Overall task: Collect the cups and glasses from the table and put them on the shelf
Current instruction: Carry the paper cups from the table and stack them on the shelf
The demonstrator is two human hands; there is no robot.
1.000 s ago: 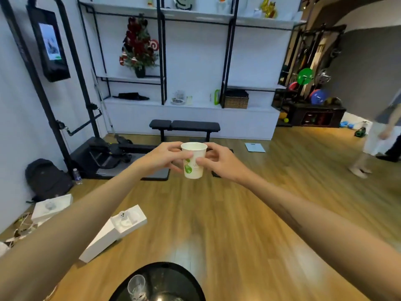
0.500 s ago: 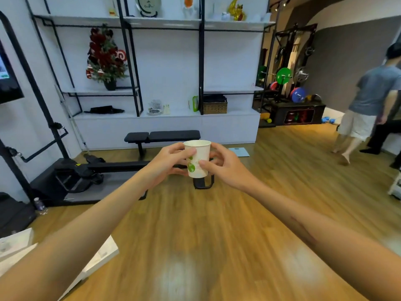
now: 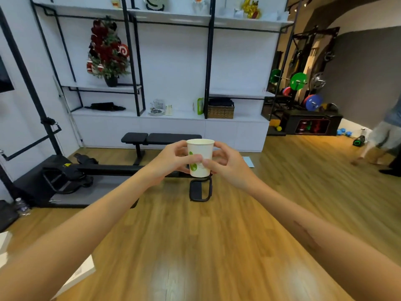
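- Left hand (image 3: pixel 171 158): fingers curled round the paper cup (image 3: pixel 199 157), thumb on its near side, holding it upright at chest height.
- Cup: between both hands, in the air above the wooden floor, well apart from the shelf (image 3: pixel 173 115). Two-handed hold likely steadies it on the way over.
- Right hand (image 3: pixel 225 162): fingers wrapped behind the cup, thumb pinching the front.
- Bench (image 3: pixel 160 139) stands between person and shelf.

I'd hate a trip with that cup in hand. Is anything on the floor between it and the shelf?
Yes. The black bench stands crosswise in front of the shelf, directly beyond the cup held in both hands; a low black stand sits nearer.
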